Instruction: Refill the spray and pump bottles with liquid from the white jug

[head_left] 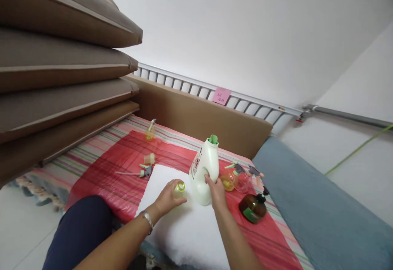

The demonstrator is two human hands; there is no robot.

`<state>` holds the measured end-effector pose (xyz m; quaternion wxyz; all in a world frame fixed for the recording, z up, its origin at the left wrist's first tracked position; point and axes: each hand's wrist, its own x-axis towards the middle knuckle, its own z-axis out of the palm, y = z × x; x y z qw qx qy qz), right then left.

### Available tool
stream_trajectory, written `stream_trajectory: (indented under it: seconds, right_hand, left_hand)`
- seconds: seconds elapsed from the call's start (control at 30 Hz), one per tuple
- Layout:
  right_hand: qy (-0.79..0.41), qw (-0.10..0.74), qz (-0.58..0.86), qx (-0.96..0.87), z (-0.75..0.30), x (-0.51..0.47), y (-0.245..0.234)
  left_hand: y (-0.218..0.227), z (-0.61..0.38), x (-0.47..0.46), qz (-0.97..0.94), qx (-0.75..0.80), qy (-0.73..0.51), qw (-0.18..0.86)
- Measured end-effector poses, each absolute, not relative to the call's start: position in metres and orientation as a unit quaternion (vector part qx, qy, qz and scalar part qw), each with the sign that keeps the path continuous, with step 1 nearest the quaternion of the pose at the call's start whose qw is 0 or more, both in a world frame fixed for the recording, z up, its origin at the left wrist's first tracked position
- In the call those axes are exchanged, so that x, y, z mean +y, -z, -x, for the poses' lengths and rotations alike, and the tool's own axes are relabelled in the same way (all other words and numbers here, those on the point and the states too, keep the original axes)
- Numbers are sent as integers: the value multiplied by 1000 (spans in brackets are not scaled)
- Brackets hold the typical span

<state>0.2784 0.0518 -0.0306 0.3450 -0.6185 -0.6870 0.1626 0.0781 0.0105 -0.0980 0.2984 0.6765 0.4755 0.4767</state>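
Note:
My left hand (pixel 167 198) is closed around the neck of a small yellow-green clear bottle (pixel 180 190), whose open mouth faces up. The bottle's lower part is over a white cloth (pixel 196 233). My right hand (pixel 216 190) grips the handle of a large white detergent jug (pixel 210 159). The jug stands nearly upright with its green spout (pixel 213 140) uncovered. Left of the cloth lies a loose spray trigger head (pixel 147 172) with a long thin tube. Just behind it is a pale translucent cap (pixel 149 158).
An orange spray bottle (pixel 229 180), a pink spray bottle (pixel 244 183) and a brown pump bottle (pixel 252 208) stand at the right. Another yellow spray bottle (pixel 150 133) is at the back left. Stacked cushioned panels (pixel 61 65) rise on the left; a radiator (pixel 184 86) runs behind.

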Motion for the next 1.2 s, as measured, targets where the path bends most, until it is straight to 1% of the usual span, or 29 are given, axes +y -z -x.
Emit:
stream_trajectory:
  seconds: [0.17, 0.3, 0.4, 0.47, 0.57, 0.67, 0.73, 0.9, 1.2]
  right_hand:
    - [-192, 390, 637, -637, -296, 53, 4]
    - [-187, 369, 645, -643, -328, 41, -34]
    - [-172, 320, 654, -664, -353, 24, -63]
    - [-158, 258, 665, -683, -367, 11, -80]
    - [-148, 143, 677, -706, -382, -5, -100]
    - [-170, 70, 670, -720, -388, -16, -111]
    - [-181, 46, 659, -728, -388, -23, -114]
    - [-165, 25, 636, -753, -379, -35, -116]
    - [-82, -53, 630, -770, -364, -31, -116]
  left_hand:
    - [99, -73, 19, -667, 474, -473, 327]
    - [97, -69, 25, -654, 482, -470, 346]
    - [94, -69, 27, -652, 480, -464, 359]
    - [93, -70, 28, -654, 478, -462, 361]
    - [94, -72, 27, -659, 481, -460, 349]
    - [97, -75, 23, -673, 485, -451, 329]
    - [98, -79, 19, -683, 489, -444, 312]
    - [96, -88, 9, -702, 496, -430, 277]
    - [97, -94, 6, -722, 510, -400, 243]
